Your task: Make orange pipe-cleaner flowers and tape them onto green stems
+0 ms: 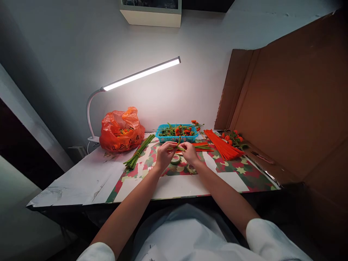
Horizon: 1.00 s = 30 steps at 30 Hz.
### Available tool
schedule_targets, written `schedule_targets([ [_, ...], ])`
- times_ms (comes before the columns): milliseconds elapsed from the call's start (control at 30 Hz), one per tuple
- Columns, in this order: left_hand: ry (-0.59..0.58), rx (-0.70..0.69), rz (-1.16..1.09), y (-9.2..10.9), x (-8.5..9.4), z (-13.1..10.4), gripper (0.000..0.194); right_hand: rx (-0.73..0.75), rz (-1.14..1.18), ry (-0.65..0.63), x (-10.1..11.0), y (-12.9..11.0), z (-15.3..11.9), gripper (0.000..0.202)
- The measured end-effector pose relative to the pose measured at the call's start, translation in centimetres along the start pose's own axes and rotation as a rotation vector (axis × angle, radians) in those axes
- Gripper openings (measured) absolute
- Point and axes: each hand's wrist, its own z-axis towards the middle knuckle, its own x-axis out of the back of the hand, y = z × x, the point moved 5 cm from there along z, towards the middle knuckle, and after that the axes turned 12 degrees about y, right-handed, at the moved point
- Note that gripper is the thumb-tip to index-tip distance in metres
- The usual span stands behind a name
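Above the middle of the table, my left hand point(164, 155) and my right hand point(189, 153) are close together, fingers pinched. Between their fingertips is a thin green stem point(179, 140), its upper end pointing up; a short green strip lies across it near the right fingers. Whether the strip is tape or part of the stem I cannot tell. Just below the hands lies a roll of green tape point(175, 159). Behind the right hand, loose green and orange stems point(202, 146) rest on the patterned cover.
A blue basket point(176, 139) holds green stems and orange flowers. To its left are an orange plastic bag point(122, 132) and a tied green stem bundle point(139, 152). Orange strips point(224, 145), more flowers point(231, 138) and a cardboard wall point(285, 98) stand right; a lamp point(141, 75) hangs above.
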Motion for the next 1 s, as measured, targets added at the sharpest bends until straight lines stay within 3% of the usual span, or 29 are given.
schedule_targets([
  [100, -0.072, -0.067, 0.079, 0.5, -0.2, -0.2, 0.012, -0.204, 0.111, -0.093, -0.6, 1.2, -0.1, 0.033],
  [200, -0.046, -0.006, 0.074, 0.1, -0.1, -0.1, 0.012, -0.310, 0.221, -0.115, -0.8, 1.6, 0.0, 0.033],
  [300, -0.005, 0.240, -0.074, -1.3, -0.2, 0.0, 0.022, -0.297, 0.315, -0.085, -0.8, 1.2, 0.3, 0.030],
  [433, -0.048, 0.618, -0.303, -2.9, -0.8, -0.3, 0.036, -0.243, 0.351, -0.061, -0.7, 0.6, 0.7, 0.029],
  [567, -0.091, 0.767, -0.397, -2.8, -1.1, -0.5, 0.034, -0.252, 0.353, -0.090, -0.6, 0.5, 0.7, 0.032],
  [733, -0.109, 0.745, -0.434, -2.0, -1.2, -0.5, 0.033, -0.237, 0.373, -0.077, -0.3, 0.0, 0.4, 0.024],
  [1000, -0.196, 0.491, -0.307, -0.8, -1.2, -0.3, 0.028, -0.229, 0.338, -0.006, -0.1, -0.1, 0.3, 0.017],
])
